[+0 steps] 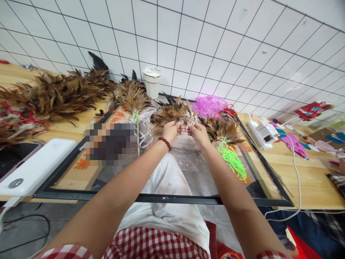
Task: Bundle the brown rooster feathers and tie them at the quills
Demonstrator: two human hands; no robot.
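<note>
My left hand (174, 130), with a dark red bead bracelet (165, 143) at the wrist, is closed in a pinch. Almost touching it, my right hand (198, 133) is pinched too. Whatever sits between the fingertips is too small to make out. Pale feather fluff (189, 116) shows right above the fingers. Behind my hands lies a pile of brown and black feathers (172, 111). To the right, another feather bunch (225, 130) lies by bright green cords (232, 160). White strips (145, 124) lie to the left.
A black-framed glass panel (178, 199) spans the wooden table. A lidded white cup (152, 82) and pink plastic (209, 105) stand near the tiled wall. Feather bundles (61, 95) and a white power bank (40, 167) are left. A white charger (262, 135) with cable is right.
</note>
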